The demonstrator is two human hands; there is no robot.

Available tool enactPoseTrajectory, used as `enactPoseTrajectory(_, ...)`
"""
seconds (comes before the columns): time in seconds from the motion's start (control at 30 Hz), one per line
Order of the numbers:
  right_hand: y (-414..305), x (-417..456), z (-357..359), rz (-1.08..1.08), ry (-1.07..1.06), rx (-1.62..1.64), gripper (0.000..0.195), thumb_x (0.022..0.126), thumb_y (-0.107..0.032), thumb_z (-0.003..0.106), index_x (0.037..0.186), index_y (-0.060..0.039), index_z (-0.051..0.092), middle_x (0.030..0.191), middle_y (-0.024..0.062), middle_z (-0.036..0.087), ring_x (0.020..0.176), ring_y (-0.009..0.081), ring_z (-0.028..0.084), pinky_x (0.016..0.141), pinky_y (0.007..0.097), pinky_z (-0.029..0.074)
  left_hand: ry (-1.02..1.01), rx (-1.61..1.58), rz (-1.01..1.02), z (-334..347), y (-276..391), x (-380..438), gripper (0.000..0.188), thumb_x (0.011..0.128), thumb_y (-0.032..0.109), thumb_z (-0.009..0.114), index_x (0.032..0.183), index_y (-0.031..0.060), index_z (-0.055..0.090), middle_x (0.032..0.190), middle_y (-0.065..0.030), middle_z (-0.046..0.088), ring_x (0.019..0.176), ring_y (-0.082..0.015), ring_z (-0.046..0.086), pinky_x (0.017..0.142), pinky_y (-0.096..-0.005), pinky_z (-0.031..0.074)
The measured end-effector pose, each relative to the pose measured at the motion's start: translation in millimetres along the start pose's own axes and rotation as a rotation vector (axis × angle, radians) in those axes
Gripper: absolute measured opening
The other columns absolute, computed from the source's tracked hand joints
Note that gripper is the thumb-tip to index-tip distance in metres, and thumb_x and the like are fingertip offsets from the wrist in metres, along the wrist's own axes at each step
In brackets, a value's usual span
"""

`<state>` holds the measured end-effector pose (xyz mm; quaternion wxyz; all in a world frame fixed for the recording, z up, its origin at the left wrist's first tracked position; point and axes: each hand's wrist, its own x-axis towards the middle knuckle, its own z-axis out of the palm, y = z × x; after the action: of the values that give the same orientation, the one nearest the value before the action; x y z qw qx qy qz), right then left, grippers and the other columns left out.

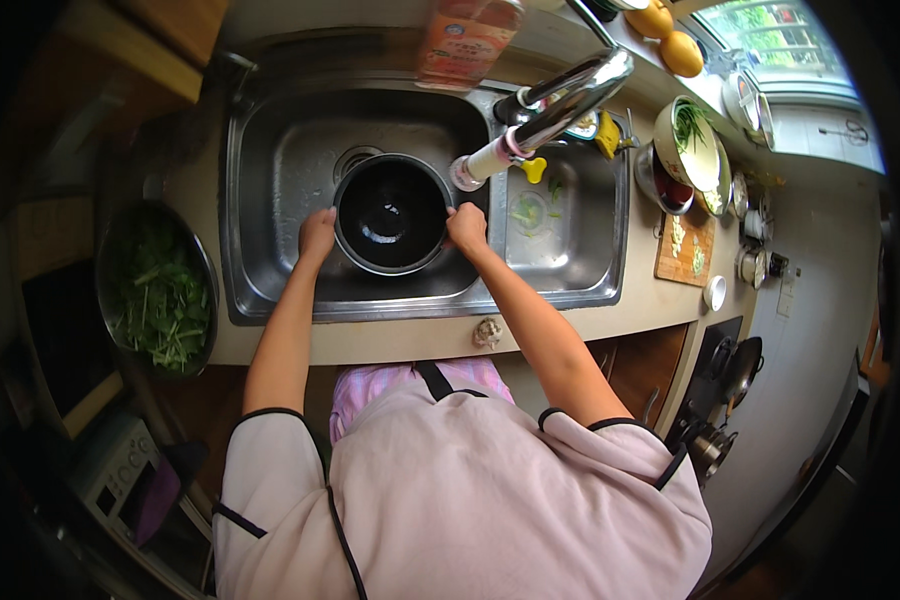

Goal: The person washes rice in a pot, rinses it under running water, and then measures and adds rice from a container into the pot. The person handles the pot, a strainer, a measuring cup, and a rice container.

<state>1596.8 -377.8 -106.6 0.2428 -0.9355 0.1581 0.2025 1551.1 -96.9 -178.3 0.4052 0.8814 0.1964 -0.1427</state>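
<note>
A round dark pot with a shiny wet-looking interior is in the large left basin of a stainless steel sink. My left hand grips the pot at its left side. On the opposite side, my right hand holds it near the rim. Whether the pot rests on the basin floor or is lifted, I cannot tell. Behind it, the drain is partly covered. The chrome faucet reaches over from the right, its white spout end just beyond my right hand.
Green scraps lie in the small right basin. Left of the sink stands a large bowl of leafy greens. A garlic bulb sits at the counter's front edge. Farther right are a cutting board with chopped pieces and stacked bowls.
</note>
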Motion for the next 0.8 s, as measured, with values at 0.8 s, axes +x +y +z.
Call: enactPoseTrajectory(0.8, 24, 33, -164, -0.526, 0.757, 0.060, 0.020, 0.081, -0.002, 0.052, 0.099, -0.0025, 0.061, 0.099, 0.0123, 0.063, 0.093, 0.0314, 0.054, 0.085, 0.0376, 0.043, -0.223, -1.761, -0.527, 42, 257, -23, 0.024, 0.087, 0.014, 0.045, 0.103, 0.0045, 0.060, 0.103, -0.0065, 0.063, 0.100, -0.0183, 0.057, 0.096, -0.0343, 0.037)
